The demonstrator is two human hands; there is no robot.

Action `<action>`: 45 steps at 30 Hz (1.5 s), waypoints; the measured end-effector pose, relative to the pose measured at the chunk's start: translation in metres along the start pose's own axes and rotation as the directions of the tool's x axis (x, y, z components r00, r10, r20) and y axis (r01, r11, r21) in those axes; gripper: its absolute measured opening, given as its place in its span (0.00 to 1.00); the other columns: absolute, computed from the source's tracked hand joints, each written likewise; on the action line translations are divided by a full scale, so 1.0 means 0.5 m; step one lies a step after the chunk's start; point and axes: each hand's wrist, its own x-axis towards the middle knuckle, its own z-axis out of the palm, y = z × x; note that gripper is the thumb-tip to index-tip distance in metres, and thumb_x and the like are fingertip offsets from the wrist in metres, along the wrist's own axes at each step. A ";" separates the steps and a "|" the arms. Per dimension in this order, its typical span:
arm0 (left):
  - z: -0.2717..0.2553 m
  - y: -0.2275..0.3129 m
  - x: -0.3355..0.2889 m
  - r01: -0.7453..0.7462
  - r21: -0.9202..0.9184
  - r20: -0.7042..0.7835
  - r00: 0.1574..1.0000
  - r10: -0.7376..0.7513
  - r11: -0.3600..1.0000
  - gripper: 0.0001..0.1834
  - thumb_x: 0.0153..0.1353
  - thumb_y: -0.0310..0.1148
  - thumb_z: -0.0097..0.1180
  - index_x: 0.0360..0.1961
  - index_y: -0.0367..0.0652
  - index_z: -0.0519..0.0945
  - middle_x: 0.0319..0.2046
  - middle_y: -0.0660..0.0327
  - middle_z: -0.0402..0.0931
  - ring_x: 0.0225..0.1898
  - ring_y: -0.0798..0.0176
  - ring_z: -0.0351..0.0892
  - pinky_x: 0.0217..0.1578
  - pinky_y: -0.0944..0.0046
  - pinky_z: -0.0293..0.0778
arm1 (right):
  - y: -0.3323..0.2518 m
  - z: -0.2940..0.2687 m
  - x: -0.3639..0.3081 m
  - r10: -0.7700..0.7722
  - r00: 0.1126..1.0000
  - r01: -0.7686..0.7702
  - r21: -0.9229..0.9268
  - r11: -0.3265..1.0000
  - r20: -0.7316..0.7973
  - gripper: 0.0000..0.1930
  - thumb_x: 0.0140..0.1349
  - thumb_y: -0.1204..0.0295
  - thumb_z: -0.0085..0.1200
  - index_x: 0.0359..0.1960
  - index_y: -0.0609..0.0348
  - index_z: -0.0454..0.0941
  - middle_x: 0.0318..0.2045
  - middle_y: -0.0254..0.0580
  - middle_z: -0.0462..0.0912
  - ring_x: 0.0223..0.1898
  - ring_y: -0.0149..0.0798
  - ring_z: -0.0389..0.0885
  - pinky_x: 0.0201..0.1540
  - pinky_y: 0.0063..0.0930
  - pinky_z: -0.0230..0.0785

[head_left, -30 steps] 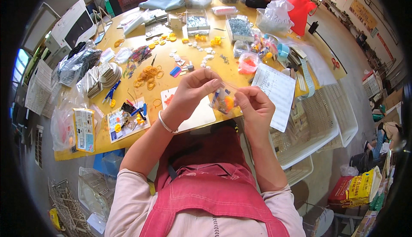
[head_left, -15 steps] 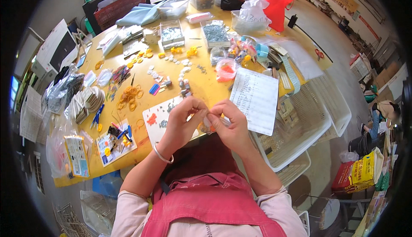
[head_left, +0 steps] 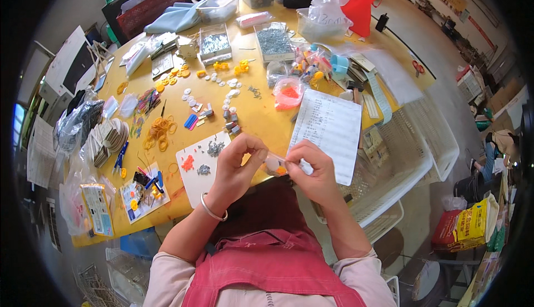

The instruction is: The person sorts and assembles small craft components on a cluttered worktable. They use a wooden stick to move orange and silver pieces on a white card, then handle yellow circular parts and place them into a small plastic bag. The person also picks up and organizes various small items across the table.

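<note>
Between my two hands, close to the table's front edge, a small clear plastic bag (head_left: 272,164) with something orange in it is stretched. My left hand (head_left: 238,165), with a bangle at the wrist, pinches one side of the bag. On the other side my right hand (head_left: 312,169) grips it with thumb and fingers. Just left of my left hand lies a white board (head_left: 196,193) bearing a heap of small orange pieces (head_left: 187,163) and heaps of small grey metal parts (head_left: 215,149). A printed paper sheet (head_left: 328,120) lies beyond my right hand.
White plastic baskets (head_left: 397,187) stand at the table's right edge. Farther back are clear boxes of metal parts (head_left: 274,41), yellow wheels (head_left: 173,77), rubber bands (head_left: 160,132) and a red bag (head_left: 359,6). A card with a small assembly (head_left: 147,196) lies at the left.
My hands have moved apart, showing the clear bag stretched between them. The view has shifted slightly, and more of the white board shows.
</note>
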 end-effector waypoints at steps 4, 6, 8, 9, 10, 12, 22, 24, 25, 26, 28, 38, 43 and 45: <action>0.005 -0.015 0.008 0.046 -0.109 -0.001 0.999 -0.046 0.993 0.02 0.73 0.20 0.57 0.43 0.36 0.79 0.40 0.66 0.75 0.43 0.73 0.76 0.49 0.70 0.73 | 0.012 -0.029 -0.004 -0.008 0.999 0.004 -0.061 0.998 -0.053 0.03 0.58 0.85 0.59 0.32 0.66 0.81 0.33 0.41 0.81 0.38 0.37 0.80 0.45 0.29 0.71; 0.014 -0.022 0.010 0.071 -0.149 0.000 0.997 -0.072 0.986 0.01 0.75 0.21 0.56 0.44 0.37 0.78 0.41 0.67 0.75 0.44 0.73 0.75 0.50 0.70 0.72 | 0.023 -0.039 -0.004 -0.008 0.998 0.004 -0.055 0.999 -0.069 0.03 0.61 0.85 0.60 0.34 0.66 0.81 0.36 0.41 0.82 0.40 0.36 0.80 0.46 0.27 0.71; 0.026 -0.026 0.016 0.096 -0.182 -0.016 0.995 -0.101 0.979 0.01 0.75 0.22 0.56 0.45 0.37 0.79 0.41 0.67 0.76 0.44 0.73 0.76 0.50 0.71 0.72 | 0.035 -0.042 -0.001 -0.018 0.993 0.014 -0.034 0.999 -0.120 0.02 0.64 0.84 0.60 0.36 0.65 0.80 0.36 0.40 0.82 0.40 0.34 0.80 0.46 0.26 0.71; 0.033 -0.029 0.020 0.116 -0.206 -0.024 0.992 -0.123 0.972 0.02 0.76 0.23 0.57 0.46 0.37 0.79 0.42 0.67 0.77 0.45 0.73 0.76 0.50 0.71 0.73 | 0.044 -0.044 0.004 0.009 0.991 -0.009 -0.003 1.000 -0.137 0.02 0.67 0.83 0.59 0.37 0.65 0.80 0.37 0.39 0.81 0.40 0.33 0.79 0.46 0.25 0.71; 0.042 -0.031 0.025 0.131 -0.234 -0.027 0.990 -0.141 0.963 0.02 0.76 0.23 0.57 0.46 0.37 0.79 0.42 0.67 0.78 0.46 0.73 0.77 0.51 0.71 0.73 | 0.051 -0.048 0.009 0.032 0.987 -0.029 0.023 0.999 -0.154 0.01 0.69 0.82 0.59 0.39 0.64 0.80 0.37 0.37 0.81 0.41 0.31 0.78 0.47 0.24 0.70; 0.061 -0.041 0.042 0.144 -0.294 -0.048 0.985 -0.165 0.945 0.04 0.76 0.24 0.57 0.47 0.36 0.80 0.43 0.65 0.80 0.47 0.73 0.78 0.52 0.70 0.73 | 0.063 -0.063 0.024 0.075 0.977 -0.063 0.063 0.996 -0.200 0.01 0.73 0.80 0.57 0.41 0.64 0.80 0.38 0.35 0.81 0.41 0.28 0.77 0.47 0.22 0.70; -0.059 -0.195 0.251 -0.021 0.746 0.031 1.000 -0.003 0.665 0.06 0.65 0.27 0.60 0.41 0.41 0.85 0.39 0.52 0.84 0.41 0.44 0.84 0.42 0.49 0.79 | 0.221 -0.289 0.282 0.090 0.886 -0.103 -0.003 0.995 -0.454 0.06 0.78 0.75 0.51 0.42 0.60 0.80 0.37 0.32 0.84 0.35 0.22 0.77 0.41 0.20 0.71; -0.074 -0.229 0.292 -0.060 0.842 0.078 0.997 -0.012 0.536 0.05 0.65 0.29 0.60 0.37 0.41 0.85 0.37 0.53 0.84 0.41 0.43 0.84 0.42 0.48 0.78 | 0.276 -0.319 0.340 0.125 0.870 -0.138 0.009 0.990 -0.476 0.06 0.78 0.76 0.51 0.41 0.60 0.80 0.38 0.33 0.85 0.36 0.23 0.77 0.41 0.20 0.71; -0.076 -0.245 0.311 -0.084 0.875 0.118 0.992 -0.042 0.476 0.05 0.63 0.31 0.61 0.36 0.42 0.85 0.39 0.56 0.85 0.43 0.47 0.85 0.43 0.49 0.79 | 0.301 -0.334 0.364 0.138 0.881 -0.165 -0.021 0.986 -0.452 0.06 0.77 0.76 0.51 0.42 0.61 0.80 0.38 0.33 0.85 0.36 0.23 0.78 0.42 0.20 0.72; -0.077 -0.258 0.324 -0.118 0.882 0.155 0.987 -0.043 0.456 0.05 0.62 0.31 0.62 0.35 0.42 0.84 0.38 0.56 0.84 0.43 0.47 0.85 0.43 0.49 0.79 | 0.326 -0.345 0.386 0.158 0.890 -0.200 -0.054 0.978 -0.428 0.05 0.77 0.76 0.52 0.43 0.62 0.81 0.38 0.33 0.85 0.36 0.23 0.78 0.42 0.20 0.72; -0.071 -0.277 0.340 -0.171 0.892 0.219 0.973 -0.069 0.418 0.04 0.61 0.31 0.62 0.34 0.42 0.84 0.38 0.56 0.84 0.42 0.48 0.85 0.42 0.49 0.79 | 0.371 -0.354 0.417 0.167 0.891 -0.232 -0.107 0.967 -0.423 0.05 0.76 0.75 0.53 0.45 0.63 0.81 0.38 0.34 0.85 0.38 0.25 0.79 0.44 0.21 0.73; -0.070 -0.251 0.362 -0.229 0.920 0.308 0.925 -0.225 0.318 0.08 0.53 0.32 0.58 0.28 0.38 0.83 0.28 0.46 0.83 0.36 0.40 0.84 0.34 0.46 0.78 | 0.318 -0.317 0.347 -0.237 0.823 -0.048 -0.481 0.876 -0.515 0.18 0.72 0.71 0.61 0.59 0.67 0.77 0.52 0.43 0.82 0.52 0.35 0.80 0.59 0.30 0.74; -0.229 -0.128 0.242 -0.054 0.872 0.160 0.971 -0.179 0.487 0.05 0.55 0.30 0.60 0.28 0.39 0.80 0.27 0.51 0.82 0.32 0.44 0.82 0.33 0.49 0.77 | 0.186 -0.255 0.243 -0.207 0.845 0.037 -0.332 0.942 -0.492 0.17 0.74 0.75 0.57 0.61 0.66 0.75 0.56 0.43 0.81 0.59 0.35 0.79 0.66 0.30 0.69; -0.298 -0.085 0.167 0.008 0.870 0.133 0.959 -0.249 0.493 0.05 0.54 0.29 0.63 0.29 0.39 0.80 0.26 0.53 0.81 0.30 0.47 0.81 0.33 0.50 0.77 | 0.155 -0.213 0.208 -0.133 0.855 0.008 -0.244 0.970 -0.501 0.16 0.75 0.75 0.56 0.62 0.66 0.75 0.57 0.43 0.81 0.60 0.35 0.78 0.67 0.30 0.68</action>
